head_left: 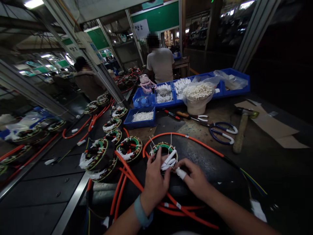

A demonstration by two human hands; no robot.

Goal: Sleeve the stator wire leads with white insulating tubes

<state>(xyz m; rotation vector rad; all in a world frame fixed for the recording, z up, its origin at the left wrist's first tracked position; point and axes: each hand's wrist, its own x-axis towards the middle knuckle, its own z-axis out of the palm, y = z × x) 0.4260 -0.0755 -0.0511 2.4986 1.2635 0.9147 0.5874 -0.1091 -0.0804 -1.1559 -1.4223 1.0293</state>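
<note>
On the bench in front of me lies a ring-shaped motor stator, with wound coils, upright white ties and a bundle of white sleeves inside it. My left hand grips the ring's near left side, with a finger reaching over the rim and the thumb by the sleeves. At the near right edge, my right hand is closed, fingertips pinched together; whatever they hold is too small to make out. White tape wraps one of its digits. An orange cable curves around behind the stator.
More stators crowd the left side beside a conveyor. Behind are a blue tray of white ties, blue bins and a bagged tub. Scissors and a hammer lie right. A seated person faces away.
</note>
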